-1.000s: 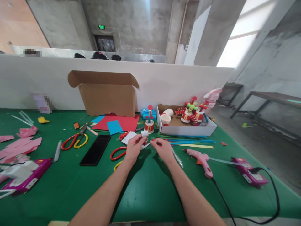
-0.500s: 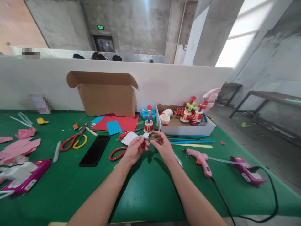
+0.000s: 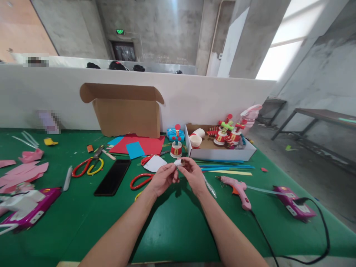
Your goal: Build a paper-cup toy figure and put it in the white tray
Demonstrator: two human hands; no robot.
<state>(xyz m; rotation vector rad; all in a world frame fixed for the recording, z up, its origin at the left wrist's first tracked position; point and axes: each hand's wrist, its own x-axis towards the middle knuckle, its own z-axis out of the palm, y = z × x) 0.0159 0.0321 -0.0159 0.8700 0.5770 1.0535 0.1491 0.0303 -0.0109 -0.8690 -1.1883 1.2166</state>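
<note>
My left hand (image 3: 162, 179) and my right hand (image 3: 192, 175) meet above the green table (image 3: 172, 222), fingertips pinched together on a small white piece (image 3: 178, 162) held between them. Both hands are closed on it. Just beyond them stands a small red and white paper-cup figure (image 3: 176, 147). A white paper scrap (image 3: 154, 163) and red-handled scissors (image 3: 141, 180) lie to the left of my left hand. A clear glue stick (image 3: 209, 187) lies by my right wrist.
A black phone (image 3: 112, 177), red and yellow scissors (image 3: 88, 165), coloured paper sheets (image 3: 139, 145) and an open cardboard box (image 3: 125, 109) are to the left and behind. A white tray (image 3: 222, 152) holds cup figures. A pink glue gun (image 3: 236, 187) lies at right.
My hands rose off the table and drew together. The small white piece moved from my left fingertips to a pinch between both hands.
</note>
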